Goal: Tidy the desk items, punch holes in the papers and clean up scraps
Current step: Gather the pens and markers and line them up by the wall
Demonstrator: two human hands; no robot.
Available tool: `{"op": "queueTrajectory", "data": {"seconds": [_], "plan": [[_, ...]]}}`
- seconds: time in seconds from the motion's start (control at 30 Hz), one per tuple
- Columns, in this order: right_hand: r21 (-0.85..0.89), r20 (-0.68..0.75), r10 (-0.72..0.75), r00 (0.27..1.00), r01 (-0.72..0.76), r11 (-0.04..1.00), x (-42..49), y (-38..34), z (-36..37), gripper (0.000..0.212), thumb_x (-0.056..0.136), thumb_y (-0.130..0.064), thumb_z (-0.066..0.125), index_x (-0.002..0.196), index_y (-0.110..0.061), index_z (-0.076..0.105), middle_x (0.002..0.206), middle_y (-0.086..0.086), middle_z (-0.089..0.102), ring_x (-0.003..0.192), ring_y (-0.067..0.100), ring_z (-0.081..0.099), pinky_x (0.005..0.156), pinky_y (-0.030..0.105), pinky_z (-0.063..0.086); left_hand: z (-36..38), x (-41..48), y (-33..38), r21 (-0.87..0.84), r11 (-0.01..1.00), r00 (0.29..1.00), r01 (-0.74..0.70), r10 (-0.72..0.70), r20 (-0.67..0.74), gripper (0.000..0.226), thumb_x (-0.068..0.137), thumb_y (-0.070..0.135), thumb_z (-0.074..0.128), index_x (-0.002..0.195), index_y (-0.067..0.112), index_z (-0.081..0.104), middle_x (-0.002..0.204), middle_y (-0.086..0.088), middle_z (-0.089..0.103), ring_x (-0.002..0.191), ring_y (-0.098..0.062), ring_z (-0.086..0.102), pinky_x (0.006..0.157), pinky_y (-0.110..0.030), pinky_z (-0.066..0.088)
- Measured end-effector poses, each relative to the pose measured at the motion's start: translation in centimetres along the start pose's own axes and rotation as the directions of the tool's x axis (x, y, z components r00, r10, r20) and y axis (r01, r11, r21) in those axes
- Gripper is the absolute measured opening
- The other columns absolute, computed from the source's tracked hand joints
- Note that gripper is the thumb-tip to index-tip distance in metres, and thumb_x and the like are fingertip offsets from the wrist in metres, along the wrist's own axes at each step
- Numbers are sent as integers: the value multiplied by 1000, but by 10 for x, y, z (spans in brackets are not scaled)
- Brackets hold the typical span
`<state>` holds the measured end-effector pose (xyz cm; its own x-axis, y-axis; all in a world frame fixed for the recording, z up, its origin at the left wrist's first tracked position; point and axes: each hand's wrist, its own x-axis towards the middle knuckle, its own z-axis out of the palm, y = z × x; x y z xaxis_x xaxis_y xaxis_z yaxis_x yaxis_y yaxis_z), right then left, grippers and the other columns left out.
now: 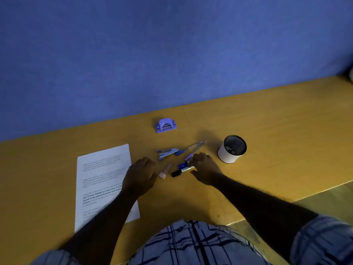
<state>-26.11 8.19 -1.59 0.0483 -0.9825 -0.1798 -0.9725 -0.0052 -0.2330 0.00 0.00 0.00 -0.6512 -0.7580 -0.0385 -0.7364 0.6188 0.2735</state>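
step: loose pens being gathered, ctr of frame; drop into the cup judged next.
right hand (204, 167): fingers + thumb curled onto the white barrel of black-capped marker (176, 173); pinch is judged, contact partly hidden by knuckles.
black-capped marker: flat on desk (267, 131), long axis low-left to up-right, cap end pointed away from the palm.
blue-capped pen (182, 165): just above the marker; touching or not can't be told.
purple pens (196, 148): laid from the right hand's knuckles toward upper right.
pen cup (232, 149): upright, right of ctr, up-right of the right hand; far nearer that hand than the other.
left hand (141, 175): fingers loosely bent, nothing held, over right edge of paper (101, 180); pink-capped marker (165, 171) just to its right.
stapler (168, 153), hole punch (165, 125): above the hands, untouched; punch farthest back.
next move: short lift up-right is needed; marker must be tipped upright before the rim is cleared.
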Motion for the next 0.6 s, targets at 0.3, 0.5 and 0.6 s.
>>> {"op": "queueTrajectory", "data": {"seconds": [0.3,0.5,0.6], "plan": [[-89,32,9,999,-6,996,7,-1,10,39,88,-31,65,126,-28,57,138,1,52,131,22,41,110,43,29,6,9,9,-36,996,997,-77,78,9,40,92,39,52,123,14,59,126,-5,58,107,-18,56,84,-29,47],[-129,57,-7,998,14,992,13,1,14,36,91,-29,60,127,-24,57,135,5,51,123,22,45,105,41,34,13,9,12,-67,995,997,-71,70,-19,37,91,39,55,118,13,60,120,-6,60,100,-18,58,77,-28,47],[-80,34,-25,999,28,996,8,3,16,32,92,-28,59,123,-23,58,135,5,51,125,23,45,105,42,37,15,11,10,-10,997,997,-71,72,14,41,93,44,50,123,17,56,122,-5,60,103,-17,57,80,-29,49]]}}
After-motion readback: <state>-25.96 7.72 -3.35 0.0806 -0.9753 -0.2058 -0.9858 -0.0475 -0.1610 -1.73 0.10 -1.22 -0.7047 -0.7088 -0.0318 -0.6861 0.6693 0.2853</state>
